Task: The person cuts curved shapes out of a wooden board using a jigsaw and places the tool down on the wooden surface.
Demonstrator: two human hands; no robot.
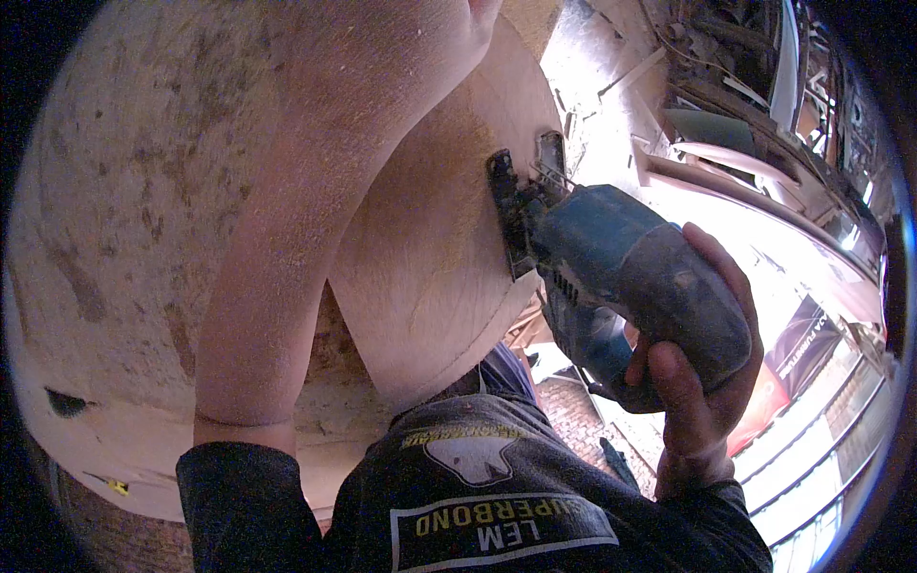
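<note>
My right hand is wrapped round the grip of a blue and dark grey jigsaw. The jigsaw's black metal base lies at the curved edge of a thin plywood panel. A curved line runs along the panel's lower edge, and fine sawdust is scattered over its face. Across the panel reaches my left forearm, dusted with sawdust. My left hand is cut off by the top of the view, so its fingers are hidden.
Beneath the panel is a larger, stained wooden board. A yellow and black object sits near its lower left edge. At the upper right is a pile of wood offcuts. Brick paving shows below the jigsaw.
</note>
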